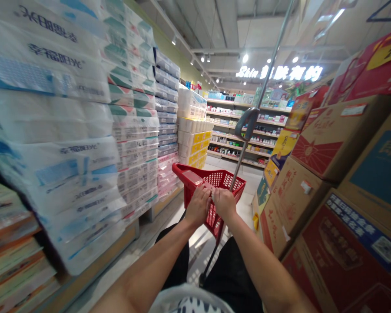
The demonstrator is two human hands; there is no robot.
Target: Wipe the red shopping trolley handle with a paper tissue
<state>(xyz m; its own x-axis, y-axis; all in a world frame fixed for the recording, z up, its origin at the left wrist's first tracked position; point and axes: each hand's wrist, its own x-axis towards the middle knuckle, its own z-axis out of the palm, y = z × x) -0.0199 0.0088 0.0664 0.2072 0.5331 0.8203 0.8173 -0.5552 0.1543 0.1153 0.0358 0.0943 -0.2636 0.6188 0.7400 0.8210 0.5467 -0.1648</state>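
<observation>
In a store aisle, dark trousers (pixel 231 274) are seen beneath two outstretched forearms (pixel 156 261). A red shopping cart (pixel 188 188) is held straight ahead, its near edge clasped by the left hand (pixel 198 204) and the right hand (pixel 224 203), set close together; each grip is closed on the cart, the part under the fingers being hidden.

The aisle is flanked on the left by plastic-wrapped paper packs (pixel 81 187), marked "幸福阳光" and raised on a wooden base (pixel 101 264); on the right it is bounded by stacked cartons (pixel 309 148). On one of these a large "郎" can be read on a blue panel (pixel 378 158); on another, a QR code (pixel 387 251) is printed. The figures on a yellow tag (pixel 387 48) above are partly cut off. A strip of bare floor (pixel 145 244) is left between base and cart, while a narrower gap is left on the carton side.

A metal pole (pixel 241 158) with a grey loop handle (pixel 251 118) is slanted upward at the cart; its foot cannot be made out. Farther along, packs with yellow bands (pixel 200 143) are stacked. The aisle is closed off by stocked shelves (pixel 228 103), topped by a lit sign (pixel 296 73) lettered "Skin 美肤有约".
</observation>
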